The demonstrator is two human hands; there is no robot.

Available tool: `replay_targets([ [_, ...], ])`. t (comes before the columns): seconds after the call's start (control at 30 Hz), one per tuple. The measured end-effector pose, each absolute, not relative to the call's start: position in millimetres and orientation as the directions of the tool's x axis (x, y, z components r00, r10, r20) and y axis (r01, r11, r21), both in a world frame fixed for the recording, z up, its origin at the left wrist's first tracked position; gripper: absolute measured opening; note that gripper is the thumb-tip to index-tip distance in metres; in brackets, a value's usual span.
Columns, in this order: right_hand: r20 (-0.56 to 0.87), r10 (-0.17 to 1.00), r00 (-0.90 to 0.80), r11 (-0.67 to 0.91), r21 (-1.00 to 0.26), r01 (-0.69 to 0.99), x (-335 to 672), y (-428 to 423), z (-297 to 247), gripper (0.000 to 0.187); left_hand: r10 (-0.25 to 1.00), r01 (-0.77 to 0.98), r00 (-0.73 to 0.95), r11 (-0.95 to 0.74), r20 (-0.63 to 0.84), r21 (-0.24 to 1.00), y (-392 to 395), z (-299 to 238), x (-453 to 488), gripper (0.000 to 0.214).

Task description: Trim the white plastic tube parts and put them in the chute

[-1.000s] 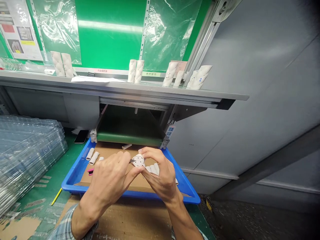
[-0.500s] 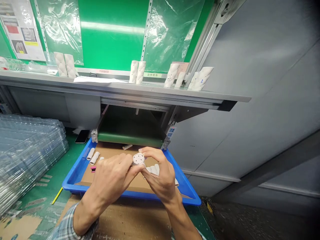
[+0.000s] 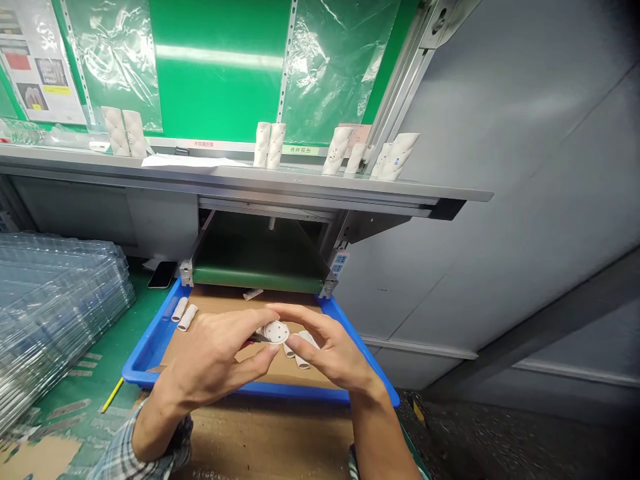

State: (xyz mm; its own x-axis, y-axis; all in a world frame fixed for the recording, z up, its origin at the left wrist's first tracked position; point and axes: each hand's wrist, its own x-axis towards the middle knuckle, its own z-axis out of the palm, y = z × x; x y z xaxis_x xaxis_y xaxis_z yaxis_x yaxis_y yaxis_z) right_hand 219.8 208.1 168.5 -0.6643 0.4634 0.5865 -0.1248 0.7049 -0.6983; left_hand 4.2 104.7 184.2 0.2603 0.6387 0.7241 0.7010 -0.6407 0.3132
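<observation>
The white piece (image 3: 276, 333) now sits lower between left hand (image 3: 215, 347) and right hand (image 3: 333, 348); white tube ends (image 3: 303, 363) emerge below the right thumb.

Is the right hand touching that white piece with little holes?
Touching: the head view shows the right hand with its thumb against the white piece, no gap between.

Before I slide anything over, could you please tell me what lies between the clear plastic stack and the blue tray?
In the head view: a black phone, a yellow stick and greyish strips on the green tabletop.
</observation>
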Motion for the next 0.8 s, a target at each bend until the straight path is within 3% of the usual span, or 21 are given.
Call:
replay_targets([
  [0.17, 0.521, 0.393, -0.758, 0.584, -0.778, -0.232, 218, 217, 167, 0.052, 0.673, 0.586, 0.311, -0.692, 0.672, 0.422, 101, 187, 4, 0.036],
  [0.33, 0.675, 0.452, -0.582, 0.698, -0.675, -0.24, 208, 213, 168, 0.038, 0.618, 0.828, 0.196, -0.52, 0.762, 0.209, 95, 189, 9, 0.027],
  [0.47, 0.766, 0.445, -0.463, 0.801, -0.572, -0.176, 204, 205, 168, 0.029, 0.615, 0.952, 0.171, -0.305, 0.77, 0.033, 95, 184, 16, 0.056],
  [0.8, 0.842, 0.372, -0.39, 0.896, -0.436, -0.088, 200, 197, 169, 0.025, 0.627, 0.977, 0.141, -0.211, 0.766, -0.006, 96, 182, 21, 0.058],
])
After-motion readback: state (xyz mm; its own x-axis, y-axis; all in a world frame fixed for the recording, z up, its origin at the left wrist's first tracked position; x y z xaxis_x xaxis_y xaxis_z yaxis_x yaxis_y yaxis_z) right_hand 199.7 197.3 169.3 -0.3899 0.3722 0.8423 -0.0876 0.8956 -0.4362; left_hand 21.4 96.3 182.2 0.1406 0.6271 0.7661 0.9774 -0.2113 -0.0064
